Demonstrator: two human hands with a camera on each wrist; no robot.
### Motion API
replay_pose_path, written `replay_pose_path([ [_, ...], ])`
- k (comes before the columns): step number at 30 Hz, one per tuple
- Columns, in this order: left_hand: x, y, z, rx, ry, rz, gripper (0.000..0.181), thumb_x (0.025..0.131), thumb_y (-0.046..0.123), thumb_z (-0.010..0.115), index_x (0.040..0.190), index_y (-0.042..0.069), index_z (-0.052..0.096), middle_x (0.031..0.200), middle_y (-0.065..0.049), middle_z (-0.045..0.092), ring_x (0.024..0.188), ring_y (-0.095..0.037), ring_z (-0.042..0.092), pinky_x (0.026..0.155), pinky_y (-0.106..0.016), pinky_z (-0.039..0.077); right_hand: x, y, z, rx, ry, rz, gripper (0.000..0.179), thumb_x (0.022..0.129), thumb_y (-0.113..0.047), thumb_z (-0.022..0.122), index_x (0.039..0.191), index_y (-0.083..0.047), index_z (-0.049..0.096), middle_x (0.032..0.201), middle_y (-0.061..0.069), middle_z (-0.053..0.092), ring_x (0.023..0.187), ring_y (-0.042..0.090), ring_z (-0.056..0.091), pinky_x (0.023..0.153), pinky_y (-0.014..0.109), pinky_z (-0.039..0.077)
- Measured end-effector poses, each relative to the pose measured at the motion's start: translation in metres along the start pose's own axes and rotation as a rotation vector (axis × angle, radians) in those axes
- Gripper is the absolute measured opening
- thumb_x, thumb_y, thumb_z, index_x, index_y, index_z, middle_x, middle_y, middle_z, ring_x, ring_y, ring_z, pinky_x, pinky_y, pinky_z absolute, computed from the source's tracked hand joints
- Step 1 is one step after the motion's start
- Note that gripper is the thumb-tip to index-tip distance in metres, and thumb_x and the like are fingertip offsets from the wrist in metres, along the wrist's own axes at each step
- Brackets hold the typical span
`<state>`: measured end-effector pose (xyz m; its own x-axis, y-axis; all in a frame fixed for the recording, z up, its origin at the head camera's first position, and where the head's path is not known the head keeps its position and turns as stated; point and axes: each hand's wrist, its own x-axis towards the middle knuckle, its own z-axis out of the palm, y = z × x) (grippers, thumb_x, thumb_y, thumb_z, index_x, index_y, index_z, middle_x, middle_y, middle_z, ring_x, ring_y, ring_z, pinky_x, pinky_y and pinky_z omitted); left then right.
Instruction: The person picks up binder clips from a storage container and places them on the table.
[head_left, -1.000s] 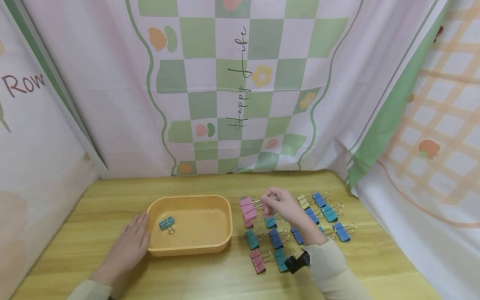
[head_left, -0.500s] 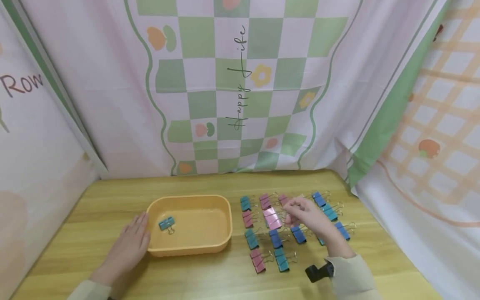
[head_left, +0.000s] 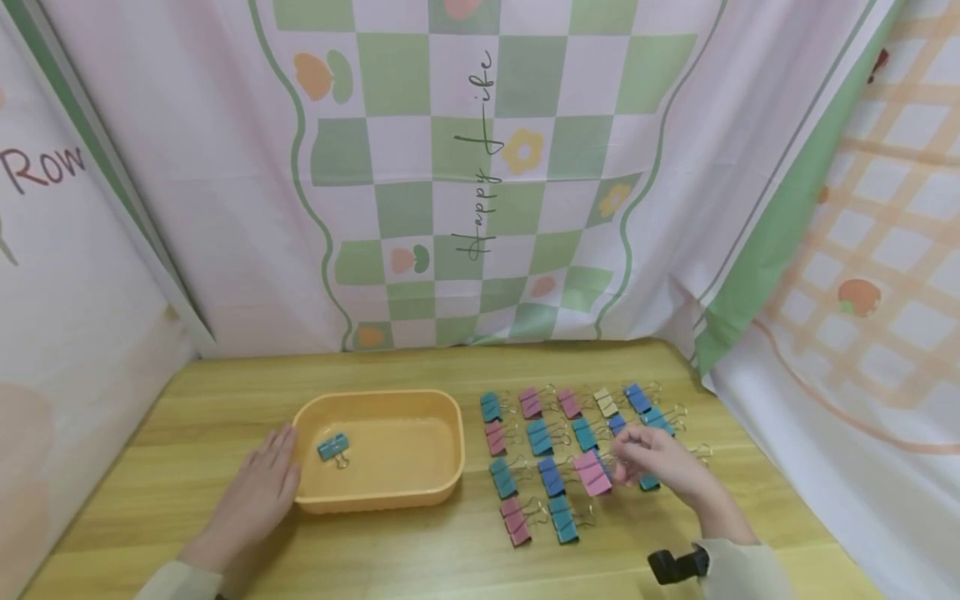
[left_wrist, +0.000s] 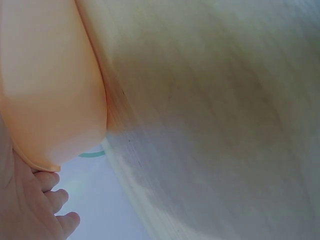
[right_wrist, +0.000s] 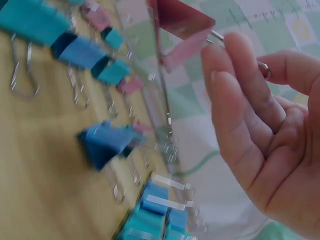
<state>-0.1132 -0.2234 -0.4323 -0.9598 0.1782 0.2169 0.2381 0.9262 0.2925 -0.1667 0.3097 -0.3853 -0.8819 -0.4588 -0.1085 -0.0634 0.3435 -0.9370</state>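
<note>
My right hand pinches a pink binder clip by its wire handle, held over the rows of clips on the table. In the right wrist view, thumb and fingertips meet on the wire of that same pink clip. The left hand rests against the left side of a yellow tray, its fingers straight; the left wrist view shows fingertips by the tray's rim. Inside the tray lies one teal binder clip. Part of the clips at right is hidden by my right hand.
Several teal, blue and pink clips lie in rows right of the tray, such as a teal clip and a red-pink clip at the front. A yellow clip lies at the back. Curtains hang behind the wooden table.
My right hand has carried the pink clip rightward and nearer, from the back left of the rows to the third row. The left hand and tray have stayed put.
</note>
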Motion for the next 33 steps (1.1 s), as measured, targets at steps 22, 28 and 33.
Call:
replay_pose_path([
  [22, -0.001, -0.002, 0.001, -0.003, 0.003, 0.004, 0.052, 0.098, 0.019, 0.037, 0.138, -0.013, 0.025, 0.144, -0.028, 0.022, 0.129, -0.046, 0.022, 0.102, -0.060, 0.019, -0.023, 0.038, 0.001, 0.005, -0.069, 0.072, 0.021, 0.093, -0.005, 0.045, 0.092, 0.016, 0.049, 0.075, 0.020, 0.062, 0.064, 0.026, 0.063, 0.060, 0.041, 0.055],
  [28, 0.000, -0.002, 0.001, -0.003, -0.002, 0.002, 0.052, 0.099, 0.020, 0.036, 0.138, -0.012, 0.024, 0.144, -0.028, 0.022, 0.130, -0.045, 0.021, 0.103, -0.059, 0.018, -0.024, 0.039, 0.001, 0.013, -0.076, 0.081, 0.021, 0.093, -0.006, 0.045, 0.092, 0.015, 0.050, 0.076, 0.022, 0.062, 0.065, 0.029, 0.063, 0.059, 0.041, 0.055],
  [33, 0.000, -0.002, 0.001, 0.002, -0.005, -0.003, 0.052, 0.099, 0.020, 0.036, 0.139, -0.012, 0.025, 0.144, -0.027, 0.022, 0.130, -0.045, 0.021, 0.103, -0.059, 0.018, -0.025, 0.037, 0.001, -0.014, -0.064, 0.088, 0.022, 0.093, -0.007, 0.047, 0.093, 0.014, 0.051, 0.075, 0.021, 0.062, 0.064, 0.028, 0.063, 0.058, 0.040, 0.055],
])
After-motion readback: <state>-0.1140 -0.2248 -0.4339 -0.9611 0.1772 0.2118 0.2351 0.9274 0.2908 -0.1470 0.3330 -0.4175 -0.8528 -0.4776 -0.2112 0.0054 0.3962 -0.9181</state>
